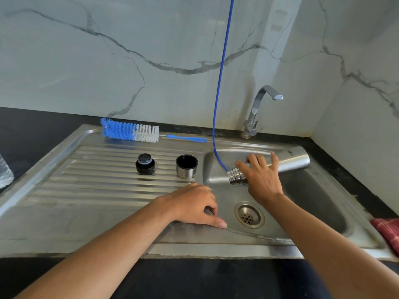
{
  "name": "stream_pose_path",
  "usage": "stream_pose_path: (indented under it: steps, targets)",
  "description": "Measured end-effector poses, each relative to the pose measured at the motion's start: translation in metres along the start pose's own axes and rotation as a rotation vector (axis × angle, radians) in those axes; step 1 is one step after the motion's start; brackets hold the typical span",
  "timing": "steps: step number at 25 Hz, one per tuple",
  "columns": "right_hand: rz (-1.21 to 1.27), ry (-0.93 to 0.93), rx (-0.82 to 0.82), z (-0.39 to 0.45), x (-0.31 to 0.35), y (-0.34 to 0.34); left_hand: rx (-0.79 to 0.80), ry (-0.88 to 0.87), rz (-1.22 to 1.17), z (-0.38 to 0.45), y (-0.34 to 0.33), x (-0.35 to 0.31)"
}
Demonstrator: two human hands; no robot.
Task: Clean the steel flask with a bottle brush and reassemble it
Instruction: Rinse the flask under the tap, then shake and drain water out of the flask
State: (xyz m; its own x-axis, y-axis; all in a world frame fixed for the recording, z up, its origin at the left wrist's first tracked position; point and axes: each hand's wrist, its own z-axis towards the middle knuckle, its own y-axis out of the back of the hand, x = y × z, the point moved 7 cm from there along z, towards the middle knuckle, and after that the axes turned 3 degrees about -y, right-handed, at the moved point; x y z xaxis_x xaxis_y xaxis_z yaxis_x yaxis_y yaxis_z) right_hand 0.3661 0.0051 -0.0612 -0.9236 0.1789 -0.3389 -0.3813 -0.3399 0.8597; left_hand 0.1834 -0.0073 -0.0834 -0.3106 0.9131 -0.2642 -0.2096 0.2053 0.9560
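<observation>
The right hand [260, 175] grips the brushed steel flask [289, 161] around its narrowing shoulder, fingers curled over the top, and holds it tilted nearly flat above the sink basin [306, 197], its ribbed threaded mouth pointing left and slightly down, its smooth cylindrical base out past the fingertips. A thin blue hose [222, 67] drops from above and ends at that mouth. The left hand [192, 206] rests on the basin's front-left rim, fingers curled under, thumb stretched along the metal edge, holding nothing. Beyond the left hand, on the ridged steel drainboard [103, 169], stand 2 small parts: a black plastic stopper [145, 164] and, right of it, a steel cup lid [186, 166] with a black lining, open side up. Farther back lies the bottle brush [131, 132], blue and white bristles on a slim blue handle. The round perforated drain [248, 215] sits between the 2 wrists.
</observation>
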Motion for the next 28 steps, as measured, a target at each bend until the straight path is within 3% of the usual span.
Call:
stream_pose_path:
  steps: [4,9,11,14,16,19,22,24,28]
  targets:
    - [0.157,-0.118,0.039,-0.003,-0.004,0.004,0.005,0.011,0.004,-0.001,0.001,-0.001]
    - [0.612,-0.287,0.075,-0.008,-0.006,0.025,0.032,0.054,-0.044,-0.004,0.002,0.0]
    - [0.877,-0.365,0.005,-0.011,-0.009,0.039,-0.039,0.112,-0.098,-0.008,0.01,0.007]
    - [1.211,-0.438,-0.101,-0.012,-0.007,0.077,-0.325,0.314,-0.352,-0.022,0.03,0.033]
    - [1.362,-0.407,-0.157,-0.008,0.0,0.111,-0.508,0.485,-0.649,-0.035,0.044,0.045]
    - [1.465,-0.288,-0.288,-0.001,0.01,0.163,-0.616,0.601,-1.076,-0.041,0.058,0.037]
    - [1.472,-0.122,-0.361,0.002,0.027,0.201,-0.48,0.648,-1.425,-0.042,0.069,0.029]
    - [1.394,-0.008,-0.365,0.001,0.043,0.211,-0.343,0.578,-1.616,-0.034,0.077,0.023]
    - [1.239,0.111,-0.413,-0.005,0.06,0.203,-0.368,0.61,-1.674,-0.01,0.084,0.028]
